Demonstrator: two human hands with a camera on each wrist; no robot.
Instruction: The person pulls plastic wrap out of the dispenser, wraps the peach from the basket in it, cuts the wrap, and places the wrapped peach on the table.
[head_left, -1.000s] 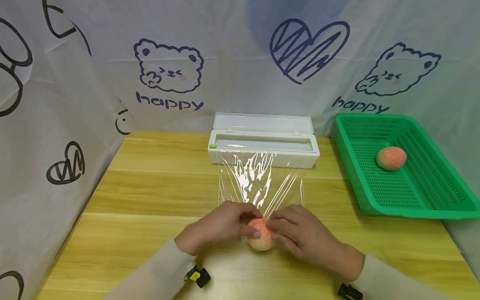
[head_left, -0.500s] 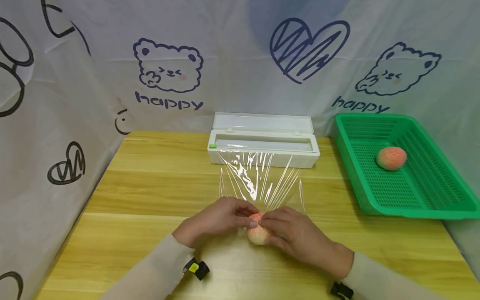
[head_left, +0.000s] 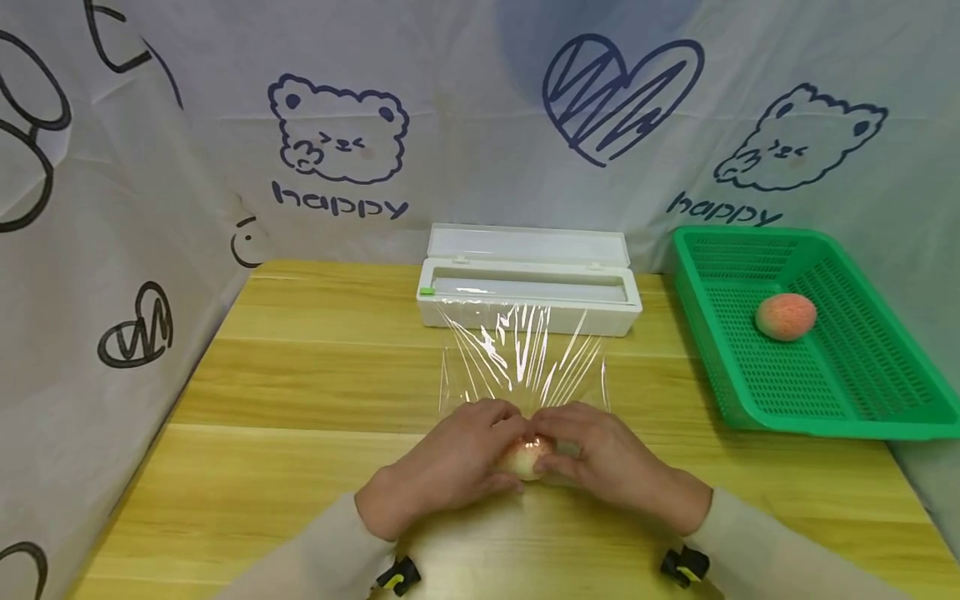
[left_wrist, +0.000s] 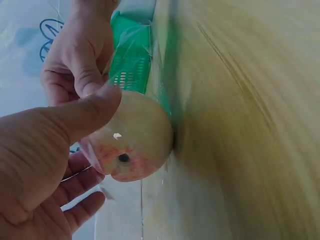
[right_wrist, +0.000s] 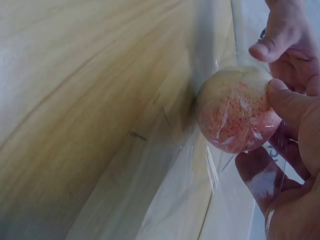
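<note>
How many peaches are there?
2. One peach is at the near end of the clear film drawn from the white box, partly hidden; the other peach lies in the green basket. I see no others.

Left grip curled, right grip curled, forearms slanting inward

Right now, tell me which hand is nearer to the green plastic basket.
Right. The right hand is on the right of the peach, left of the green plastic basket; the left hand is on the peach's other side, farther from the basket.
</note>
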